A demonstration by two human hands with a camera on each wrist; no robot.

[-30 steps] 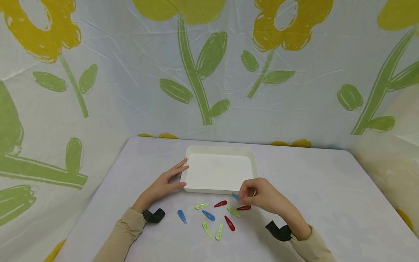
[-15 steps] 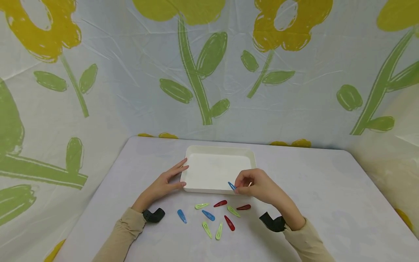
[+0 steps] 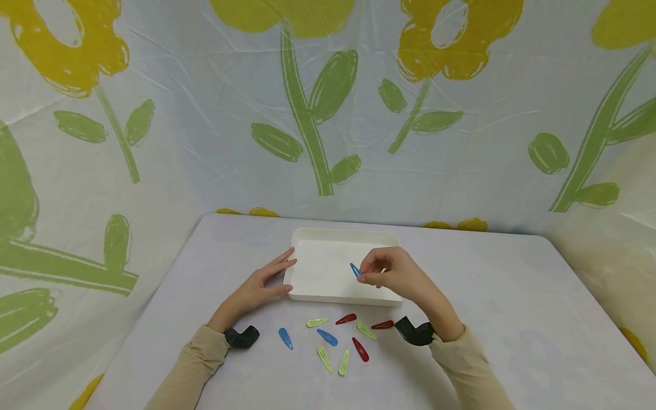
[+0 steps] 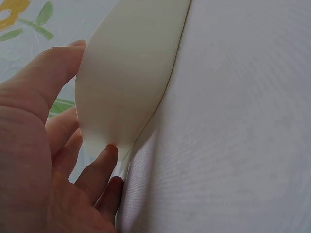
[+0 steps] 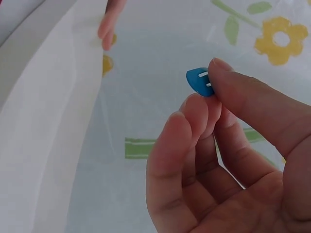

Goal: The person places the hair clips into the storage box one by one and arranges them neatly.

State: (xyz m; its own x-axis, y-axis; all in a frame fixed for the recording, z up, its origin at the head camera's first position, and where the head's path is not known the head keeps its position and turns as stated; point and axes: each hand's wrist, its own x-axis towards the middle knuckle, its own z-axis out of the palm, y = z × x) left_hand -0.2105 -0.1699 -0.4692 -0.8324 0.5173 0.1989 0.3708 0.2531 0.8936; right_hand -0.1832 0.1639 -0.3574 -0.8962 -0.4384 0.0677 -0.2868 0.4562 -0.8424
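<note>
The right hand (image 3: 402, 276) pinches a blue hair clip (image 3: 355, 269) between thumb and fingers, above the right part of a white tray (image 3: 333, 299). In the right wrist view the same blue clip (image 5: 198, 81) sticks out from the fingertips of the right hand (image 5: 228, 145). At the tray's left side the left hand (image 3: 253, 291) rests with spread, fairly straight fingers touching the rim. The left wrist view shows the left hand (image 4: 63, 160) against the tray's outer wall (image 4: 126, 63). No clips are visible on the tray floor.
In front of the tray lie several clips on the table: blue (image 3: 285, 338), blue (image 3: 327, 337), red (image 3: 360, 349), red (image 3: 345, 319), dark red (image 3: 382, 324), green (image 3: 324, 360) and more green ones. A flower-patterned cloth (image 3: 215, 114) hangs behind the table.
The right hand has moved up and left with the blue clip, from the tray's near right corner to above its inside. The left hand has stayed in place.
</note>
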